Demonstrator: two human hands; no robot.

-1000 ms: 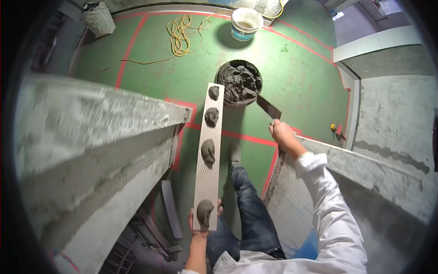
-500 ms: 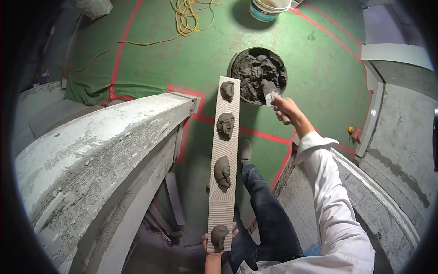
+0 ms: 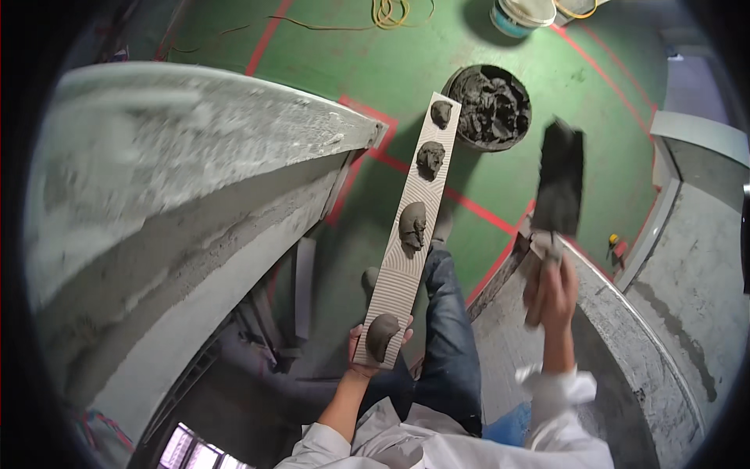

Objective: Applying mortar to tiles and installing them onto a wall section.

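Observation:
My left hand [image 3: 356, 342] grips the near end of a long, narrow pale tile strip [image 3: 395, 285] with combed ridges and several dabs of dark grey mortar [image 3: 412, 227]. The strip points away from me, its far end at a round bucket [image 3: 494, 147] full of the same mortar. My right hand [image 3: 551, 293] is closed round the handle of a wide trowel [image 3: 559, 176], held raised to the right of the bucket and strip. Its blade looks dark, though motion blurs it.
Rough concrete ledges [image 3: 180, 117] flank me. A white bucket [image 3: 516, 23] and yellow cord [image 3: 388, 16] lie beyond on green floor covering [image 3: 336, 62] with red tape. A small red-and-yellow tool [image 3: 617, 246] sits at right. Loose strips [image 3: 305, 285] lie below left, near a dark opening.
My right hand has pulled the trowel out of the mortar bucket and raised it towards me on the right. The strip now slants more to the right, and the view has shifted.

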